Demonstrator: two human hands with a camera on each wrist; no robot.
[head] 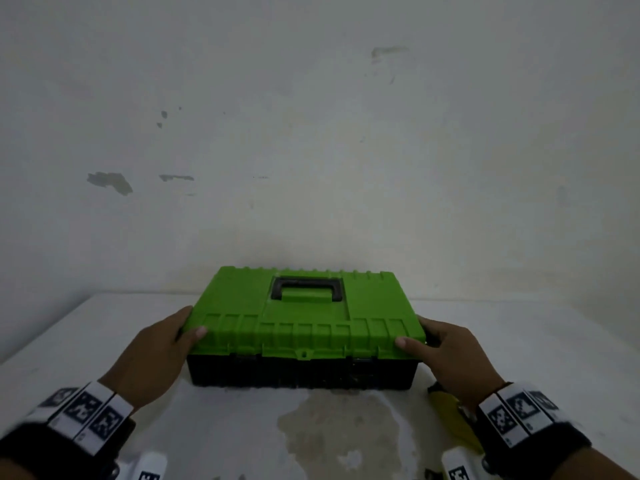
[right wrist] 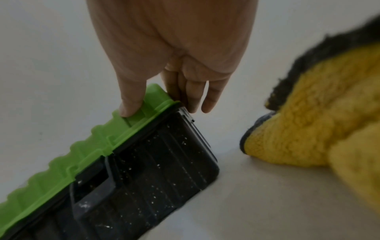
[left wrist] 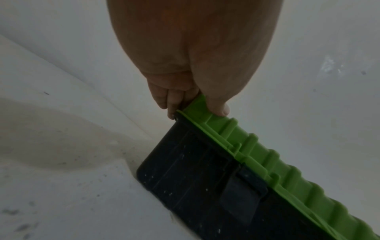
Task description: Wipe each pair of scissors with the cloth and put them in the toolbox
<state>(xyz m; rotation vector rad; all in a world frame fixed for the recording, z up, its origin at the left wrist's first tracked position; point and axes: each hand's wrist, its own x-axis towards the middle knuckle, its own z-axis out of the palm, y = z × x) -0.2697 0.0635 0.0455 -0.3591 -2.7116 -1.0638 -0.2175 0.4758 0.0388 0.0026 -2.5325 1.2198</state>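
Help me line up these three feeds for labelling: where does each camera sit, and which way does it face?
Head: worn on the head, looking forward and down at the toolbox on the table; both hands and banded wrists show.
Left wrist: looks along the left hand to the toolbox's left end.
Right wrist: looks along the right hand to its right end, yellow cloth beside.
Shared: all show the green lid gripped at its corners.

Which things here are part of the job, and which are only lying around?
Part of the job:
- toolbox, lid down, gripped at both ends by the left hand and the right hand
- yellow cloth, on the table beside the toolbox's right end

Lying around:
- nothing else shows on the table; no scissors are in view
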